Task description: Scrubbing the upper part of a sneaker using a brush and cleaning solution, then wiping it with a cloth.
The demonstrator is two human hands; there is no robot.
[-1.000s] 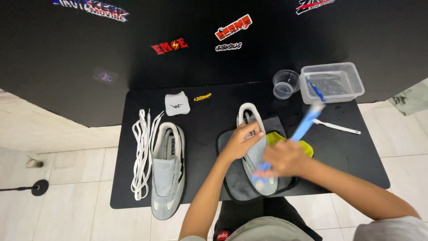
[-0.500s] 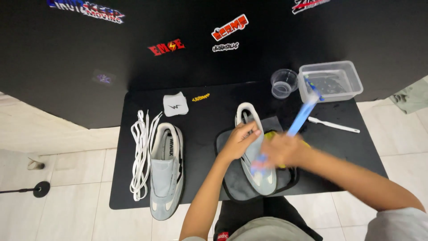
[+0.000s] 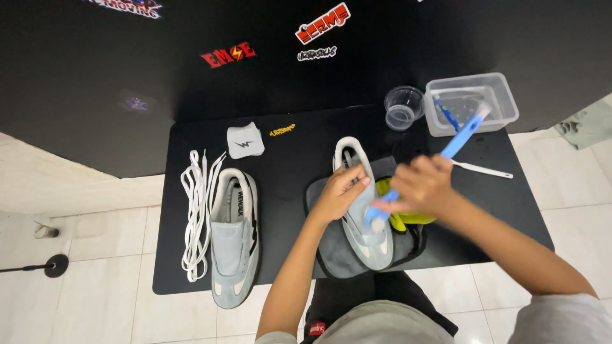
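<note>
The left hand point(image 3: 336, 196) rests on the collar of a grey shoe point(image 3: 364, 213), fingers curled over its edge in a steadying grip, while the right hand point(image 3: 424, 186) has its grip clenched round a blue-handled brush point(image 3: 446, 156) whose head meets the shoe's upper near the middle and whose handle slants up toward the far right. The shoe lies toe toward the person on a dark grey cloth point(image 3: 335, 251) spread on the black counter point(image 3: 293, 172), with a yellow-green insole point(image 3: 401, 220) just beside it, partly under the right hand. Well to the left lies the second grey shoe point(image 3: 233, 239), unlaced, and beside that a loose bundle of white laces point(image 3: 194, 213). Near the counter's far edge sit a small white square patch with a dark zigzag mark point(image 3: 245, 141) and a little yellow sticker point(image 3: 281, 130). At the far right stand a clear round cup point(image 3: 403, 107) and a clear rectangular tub point(image 3: 472, 102) (something blue lies inside it, too small to make out), and a white toothbrush point(image 3: 484, 170) lies near them. The black board behind point(image 3: 127, 57) carries several stickers: a red one with a yellow bolt shape point(image 3: 228, 55), a red-and-white slanted one point(image 3: 322, 23), a small white one beneath it point(image 3: 317, 53), and a faint purple one point(image 3: 134, 102) at the left.
</note>
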